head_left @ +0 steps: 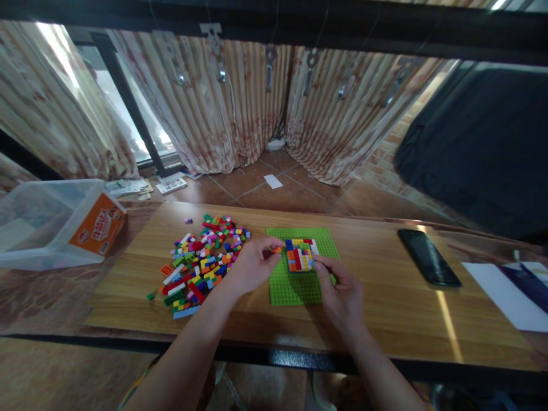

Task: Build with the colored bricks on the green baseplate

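A green studded baseplate (295, 294) lies on the wooden table. On it stands a small build of coloured bricks (298, 255), mostly red, yellow, orange, blue and white. At its left side, my left hand (252, 264) pinches a small orange brick (277, 249) between thumb and fingertips. My right hand (342, 288) is at the build's right edge, thumb and forefinger closed around a small pale brick (311, 262); whether that brick is attached to the build I cannot tell. Left of the baseplate spreads a loose pile of mixed toy bricks (199, 268).
A black phone (429, 257) lies at the table's right, near white paper (509, 294). A clear plastic bin (51, 222) with an orange label stands at far left. A black bar (274, 23) crosses the top of view. Curtains (240, 108) hang beyond the table.
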`<state>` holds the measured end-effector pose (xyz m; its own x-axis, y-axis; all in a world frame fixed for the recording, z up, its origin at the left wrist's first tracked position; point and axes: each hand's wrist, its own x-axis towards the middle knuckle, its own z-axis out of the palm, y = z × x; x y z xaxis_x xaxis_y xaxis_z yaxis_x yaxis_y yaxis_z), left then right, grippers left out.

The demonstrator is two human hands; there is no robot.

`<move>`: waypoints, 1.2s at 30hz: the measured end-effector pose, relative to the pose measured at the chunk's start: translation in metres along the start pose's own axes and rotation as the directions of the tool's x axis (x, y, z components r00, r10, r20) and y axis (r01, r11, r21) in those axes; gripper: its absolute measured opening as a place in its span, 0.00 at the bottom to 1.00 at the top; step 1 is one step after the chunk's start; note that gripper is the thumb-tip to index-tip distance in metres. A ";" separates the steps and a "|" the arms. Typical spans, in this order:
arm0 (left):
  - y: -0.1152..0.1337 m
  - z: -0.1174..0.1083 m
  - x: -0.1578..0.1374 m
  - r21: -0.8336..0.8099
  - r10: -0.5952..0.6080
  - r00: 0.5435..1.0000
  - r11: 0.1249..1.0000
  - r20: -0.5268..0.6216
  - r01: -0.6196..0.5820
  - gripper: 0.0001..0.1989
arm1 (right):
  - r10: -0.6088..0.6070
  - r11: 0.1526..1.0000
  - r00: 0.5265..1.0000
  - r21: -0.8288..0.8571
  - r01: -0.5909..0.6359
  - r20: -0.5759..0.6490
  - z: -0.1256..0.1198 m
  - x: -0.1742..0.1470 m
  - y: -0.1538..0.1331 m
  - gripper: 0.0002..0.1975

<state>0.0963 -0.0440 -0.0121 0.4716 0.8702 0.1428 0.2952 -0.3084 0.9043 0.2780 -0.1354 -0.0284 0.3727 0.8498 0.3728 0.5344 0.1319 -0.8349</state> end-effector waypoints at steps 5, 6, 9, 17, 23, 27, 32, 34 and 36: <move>0.002 -0.004 -0.001 0.237 0.051 0.999 0.970 -0.008 -0.047 0.10 | 0.083 0.995 0.992 -0.052 -0.088 -0.098 -0.012 0.015 0.019 0.16; 0.002 -0.004 -0.001 0.253 0.054 0.998 0.966 -0.010 -0.050 0.10 | 0.101 0.992 0.989 -0.062 -0.108 -0.111 -0.014 0.017 0.022 0.16; 0.002 -0.004 0.000 0.268 0.055 0.998 0.962 -0.015 -0.049 0.08 | 0.147 0.983 0.980 -0.086 -0.159 -0.130 -0.015 0.021 0.026 0.17; 0.001 -0.003 0.000 0.261 0.037 0.999 0.965 -0.002 -0.035 0.03 | 0.149 0.981 0.982 -0.108 -0.162 -0.112 -0.005 0.022 0.021 0.15; 0.001 -0.007 -0.001 0.322 0.042 0.999 0.946 -0.020 -0.034 0.03 | 0.113 0.985 0.993 -0.129 -0.118 -0.041 -0.005 0.021 0.025 0.13; -0.002 -0.016 -0.001 0.410 0.016 0.999 0.912 -0.032 -0.002 0.04 | 0.075 0.985 0.997 -0.151 -0.077 -0.020 -0.006 0.019 0.023 0.13; 0.000 -0.031 -0.005 0.594 -0.102 0.995 0.799 -0.023 0.095 0.07 | -0.112 0.986 0.992 -0.119 0.118 0.060 0.000 0.010 0.012 0.11; 0.001 -0.035 -0.008 0.642 -0.141 0.990 0.757 -0.020 0.121 0.10 | -0.199 0.972 0.974 -0.107 0.211 0.106 0.007 0.003 0.007 0.10; 0.001 -0.039 -0.011 0.652 -0.142 0.990 0.750 -0.012 0.115 0.14 | -0.273 0.951 0.950 -0.110 0.290 0.150 0.015 -0.003 0.002 0.09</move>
<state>0.0593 -0.0384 0.0027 0.4148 0.9097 0.0184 0.8171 -0.3813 0.4325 0.2669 -0.1302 -0.0374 0.0942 0.8483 0.5211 0.6994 0.3161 -0.6410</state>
